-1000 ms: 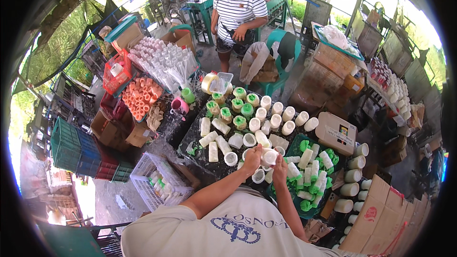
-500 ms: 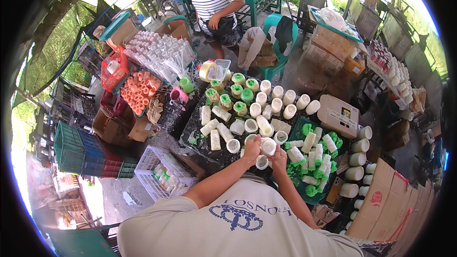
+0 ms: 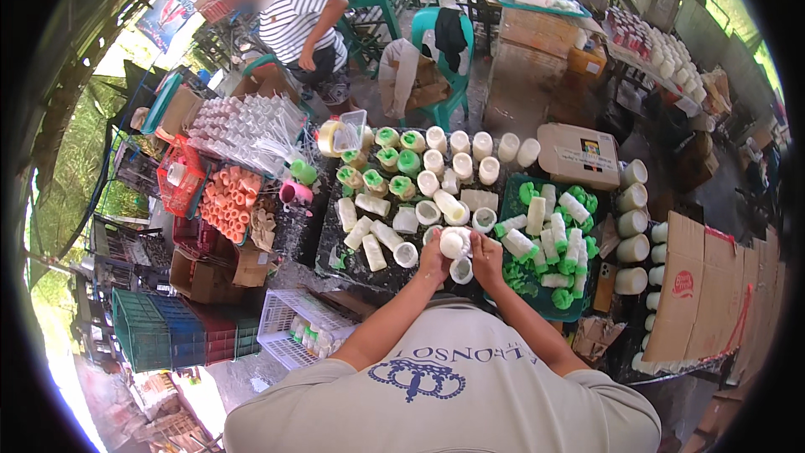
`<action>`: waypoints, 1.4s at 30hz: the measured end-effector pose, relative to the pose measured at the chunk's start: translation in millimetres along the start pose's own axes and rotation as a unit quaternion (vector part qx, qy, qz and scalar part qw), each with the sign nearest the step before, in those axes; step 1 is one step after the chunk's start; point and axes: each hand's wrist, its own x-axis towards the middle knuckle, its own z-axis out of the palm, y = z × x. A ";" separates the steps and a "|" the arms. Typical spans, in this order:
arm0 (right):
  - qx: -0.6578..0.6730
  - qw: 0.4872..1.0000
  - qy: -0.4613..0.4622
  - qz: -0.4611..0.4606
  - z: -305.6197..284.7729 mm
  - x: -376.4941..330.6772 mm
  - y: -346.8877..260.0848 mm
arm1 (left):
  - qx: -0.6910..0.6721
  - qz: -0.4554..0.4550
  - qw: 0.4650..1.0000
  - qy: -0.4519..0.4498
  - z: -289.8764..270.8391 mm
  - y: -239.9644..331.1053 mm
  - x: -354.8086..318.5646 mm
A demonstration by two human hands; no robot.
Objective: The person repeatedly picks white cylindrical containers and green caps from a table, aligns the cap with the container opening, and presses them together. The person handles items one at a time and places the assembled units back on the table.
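Observation:
Between my two hands I hold a white, rounded mould-like piece (image 3: pixel 455 242) above the near edge of the black table. My left hand (image 3: pixel 433 257) grips its left side, and my right hand (image 3: pixel 485 258) grips the right, fingers closed round it. Just below sits a hollow white cup-shaped mould (image 3: pixel 461 270). More white moulds stand or lie beyond, among them an open one (image 3: pixel 484 219) and pale cylinders (image 3: pixel 373 252). Farther back are several pale moulds topped with green (image 3: pixel 387 157). To my right, a dark green tray (image 3: pixel 513 193) bears white-and-green pieces (image 3: pixel 560 232).
Pale cylinders (image 3: pixel 632 222) line the right side near a cardboard sheet (image 3: pixel 696 285). A closed cardboard box (image 3: pixel 579 155) lies behind the tray. At left are orange pieces (image 3: pixel 228 200), a lilac crate (image 3: pixel 289 319) and stacked crates (image 3: pixel 180 327). Another person (image 3: pixel 302 21) stands beyond the table.
The held white piece has turned, now showing a rounded knob rather than its broad round face. My view has shifted, and the other person appears farther left, leaning.

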 end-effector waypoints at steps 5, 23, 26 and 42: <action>0.008 0.999 0.040 -0.016 -3.6 4.2 -8.2 | 0.038 0.000 0.999 0.004 17.8 3.4 0.7; 0.122 0.986 0.111 -0.028 -0.4 1.7 -17.5 | -0.014 -0.029 0.996 -0.083 20.5 13.5 -4.0; 0.130 0.987 0.094 -0.007 4.9 -1.3 -25.6 | -0.002 -0.009 0.999 -0.033 32.7 8.1 -15.2; 0.094 0.992 -0.081 -0.031 1.9 18.3 -8.6 | -0.077 -0.046 0.991 -0.101 56.9 48.9 -36.2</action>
